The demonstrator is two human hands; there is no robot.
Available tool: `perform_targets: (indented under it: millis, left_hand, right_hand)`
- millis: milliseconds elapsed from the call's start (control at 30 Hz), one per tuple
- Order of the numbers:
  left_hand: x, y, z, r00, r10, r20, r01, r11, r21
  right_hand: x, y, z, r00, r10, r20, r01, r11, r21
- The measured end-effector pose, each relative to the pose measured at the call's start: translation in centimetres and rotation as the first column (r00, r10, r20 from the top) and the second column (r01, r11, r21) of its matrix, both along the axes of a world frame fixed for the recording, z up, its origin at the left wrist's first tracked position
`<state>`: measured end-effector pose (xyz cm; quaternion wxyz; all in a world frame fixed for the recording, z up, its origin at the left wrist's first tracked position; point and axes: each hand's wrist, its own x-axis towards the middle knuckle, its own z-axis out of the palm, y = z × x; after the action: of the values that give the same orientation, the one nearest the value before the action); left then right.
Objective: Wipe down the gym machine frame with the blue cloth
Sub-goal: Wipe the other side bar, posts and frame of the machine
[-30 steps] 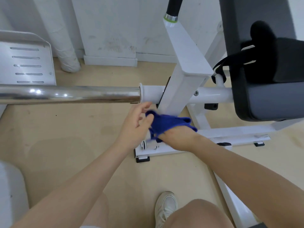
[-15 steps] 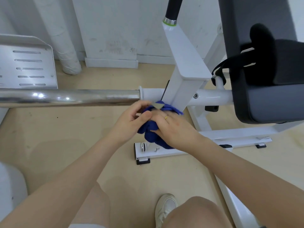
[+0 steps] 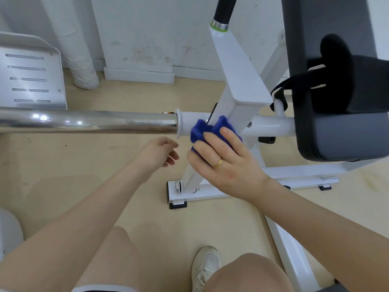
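The white gym machine frame (image 3: 237, 81) slants up through the middle of the view, with a white crossbar behind it. A bunched blue cloth (image 3: 202, 129) is pressed against the slanted post where it meets the crossbar. My right hand (image 3: 223, 163), wearing a gold ring, lies flat over the cloth and holds it to the post. My left hand (image 3: 160, 152) hovers just left of the post below the chrome bar, fingers loosely curled and apart, holding nothing.
A chrome bar (image 3: 88, 122) runs in from the left into the crossbar. A grey padded seat (image 3: 341, 133) with a black strap fills the right. The white base rail (image 3: 273, 178) lies on the tan floor. A perforated metal plate (image 3: 29, 79) stands at left.
My right hand has carried the cloth up the post from near the base to the crossbar. My left hand has let go of the cloth and drawn away to the left.
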<state>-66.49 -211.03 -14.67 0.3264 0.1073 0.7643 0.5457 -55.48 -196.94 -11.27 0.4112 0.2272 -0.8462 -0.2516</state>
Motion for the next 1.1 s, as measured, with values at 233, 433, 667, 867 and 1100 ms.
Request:
perform_targets:
  millis: [233, 433, 667, 867, 1100]
  left_hand:
    - [0.6, -0.7, -0.3, 0.989, -0.019, -0.149, 0.038, 0.991, 0.127]
    - [1.8, -0.6, -1.4, 0.953, -0.118, -0.280, 0.174, 0.967, 0.185]
    - [2.1, 0.2, -2.3, 0.991, -0.039, -0.125, 0.080, 0.936, 0.343]
    - [2.0, 0.9, -1.8, 0.995, -0.101, -0.010, 0.098, 0.923, 0.372]
    - [1.8, 1.5, -2.8, 0.986, -0.139, 0.091, 0.088, 0.905, 0.416]
  right_hand:
    - [-1.7, 0.4, -4.9, 0.691, -0.630, 0.356, 0.405, 0.744, 0.531]
    - [-2.3, 1.9, -1.5, 0.858, -0.430, 0.282, 0.321, 0.876, 0.359]
    - [-1.6, 2.4, -5.1, 0.872, -0.440, 0.213, 0.369, 0.878, 0.303]
    - [-1.6, 2.4, -6.0, 0.899, -0.337, 0.282, 0.275, 0.932, 0.236]
    - [-1.5, 2.1, -5.5, 0.736, -0.535, 0.414, 0.360, 0.828, 0.430]
